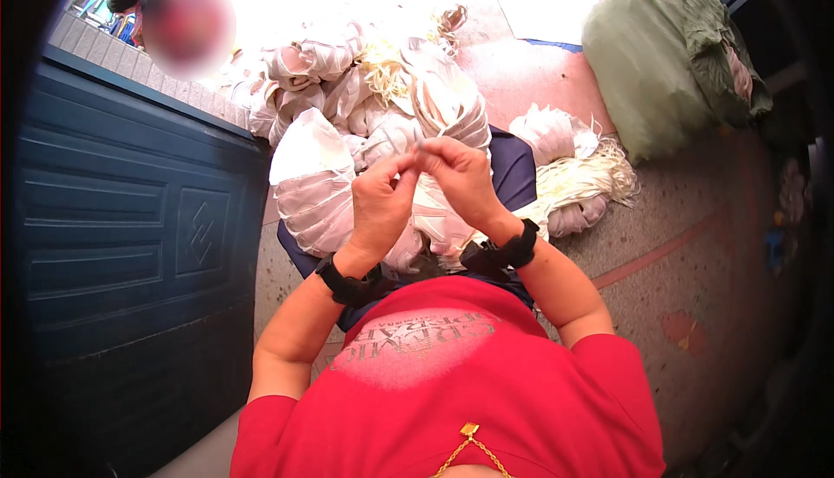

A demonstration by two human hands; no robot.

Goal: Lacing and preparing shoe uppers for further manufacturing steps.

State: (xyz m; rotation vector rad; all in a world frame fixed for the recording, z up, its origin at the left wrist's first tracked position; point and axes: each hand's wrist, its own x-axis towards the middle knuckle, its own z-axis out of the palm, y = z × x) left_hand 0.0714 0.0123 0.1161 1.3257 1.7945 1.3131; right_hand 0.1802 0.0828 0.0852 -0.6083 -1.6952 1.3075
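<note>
Both my hands are raised in front of my chest, fingertips meeting. My left hand is closed in a pinch, thumb against the fingers. My right hand pinches too, its fingertips touching those of the left. A small greyish bit shows at the fingertips, too small to name. Below and beyond them lies a heap of pale pinkish-white cloth bundles, some gathered into ribbed folds. Cream-coloured strings spill over the heap. Dark blue cloth shows under its right side.
A dark blue panelled door stands at my left. More bundles with loose cream strands lie on the speckled floor at right. A large green sack stands at the far right. Another person is at the far left.
</note>
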